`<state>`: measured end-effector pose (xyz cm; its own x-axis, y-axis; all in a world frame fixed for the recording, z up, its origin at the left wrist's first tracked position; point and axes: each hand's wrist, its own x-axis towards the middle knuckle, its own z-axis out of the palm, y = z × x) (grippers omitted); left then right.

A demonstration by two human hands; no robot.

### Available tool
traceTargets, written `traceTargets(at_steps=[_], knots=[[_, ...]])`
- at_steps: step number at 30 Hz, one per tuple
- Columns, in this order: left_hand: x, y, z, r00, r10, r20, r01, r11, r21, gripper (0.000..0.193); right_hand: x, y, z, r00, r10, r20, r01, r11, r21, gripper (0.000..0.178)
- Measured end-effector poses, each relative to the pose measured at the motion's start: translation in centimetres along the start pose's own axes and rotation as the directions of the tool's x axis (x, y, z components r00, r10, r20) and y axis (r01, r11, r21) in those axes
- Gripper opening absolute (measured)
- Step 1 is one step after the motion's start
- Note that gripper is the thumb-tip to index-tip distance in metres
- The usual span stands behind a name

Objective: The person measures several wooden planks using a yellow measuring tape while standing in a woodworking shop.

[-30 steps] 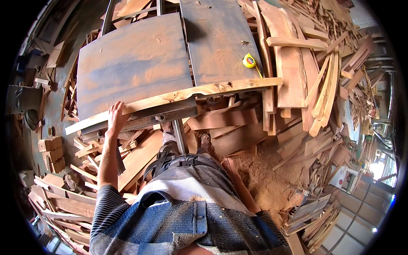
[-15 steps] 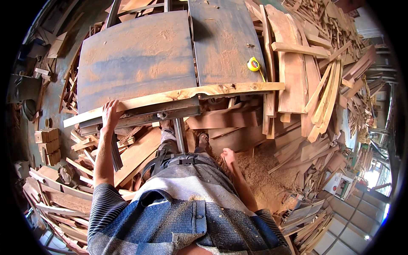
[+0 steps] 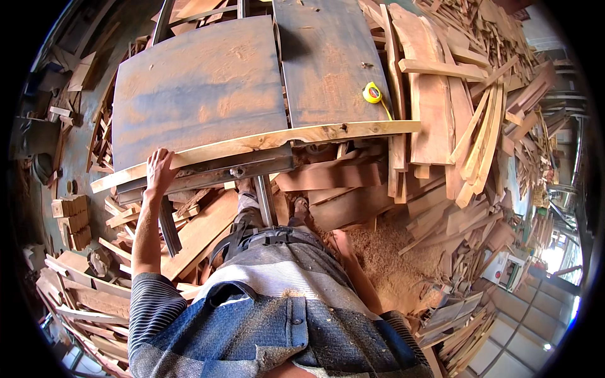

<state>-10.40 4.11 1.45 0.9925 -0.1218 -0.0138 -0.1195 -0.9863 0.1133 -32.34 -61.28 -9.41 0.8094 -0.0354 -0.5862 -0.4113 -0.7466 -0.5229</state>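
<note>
A long, narrow wooden board (image 3: 252, 142) lies along the front edge of a metal machine table (image 3: 201, 82), reaching past it on both sides. Near the board's left end, my left hand (image 3: 161, 169) is closed over it, fingers on the far side. Low beside my right hip is my right hand (image 3: 341, 239); its fingers are hidden, so I cannot tell what they hold. A yellow tape measure (image 3: 372, 93) rests on the right section of the tabletop, a bit of its blade out toward the board.
Sawdust is spread over the tabletop and heaped on the floor (image 3: 391, 258) to my right. Wide planks (image 3: 432, 107) and thin offcuts (image 3: 482, 145) are piled at the right. More scrap wood (image 3: 88, 283) lies at the lower left, near stacked blocks (image 3: 72, 220). A metal bar (image 3: 265, 198) juts toward me.
My right hand has drawn in toward my hip, and its fingers have gone out of sight. My left hand keeps its place on the board. The whole view has shifted slightly.
</note>
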Motion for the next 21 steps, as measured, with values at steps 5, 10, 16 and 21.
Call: traceTargets(at_steps=[5,10,16,21], knots=[[0.2,-0.3,1.1,0.999,-0.01,-0.036,0.006,0.994,-0.106,0.055,-0.4,0.3,-0.5,0.999,-0.03,-0.025,0.031,0.999,0.022,0.018],[0.3,-0.8,1.2,0.995,-0.054,0.087,0.068,0.984,-0.165,0.06,-0.3,-3.6,-2.1,1.0,0.011,0.005,-0.011,0.996,0.091,0.012],[1.4,-0.6,-0.7,0.977,-0.062,0.204,0.099,0.979,-0.178,0.064,1.3,-1.9,0.0,0.979,0.142,0.145,-0.184,0.923,0.337,0.018],[1.4,0.0,-1.3,0.974,-0.037,0.222,0.07,0.987,-0.144,0.06,1.0,-1.9,0.2,0.998,0.02,0.058,-0.031,0.98,0.198,0.022]])
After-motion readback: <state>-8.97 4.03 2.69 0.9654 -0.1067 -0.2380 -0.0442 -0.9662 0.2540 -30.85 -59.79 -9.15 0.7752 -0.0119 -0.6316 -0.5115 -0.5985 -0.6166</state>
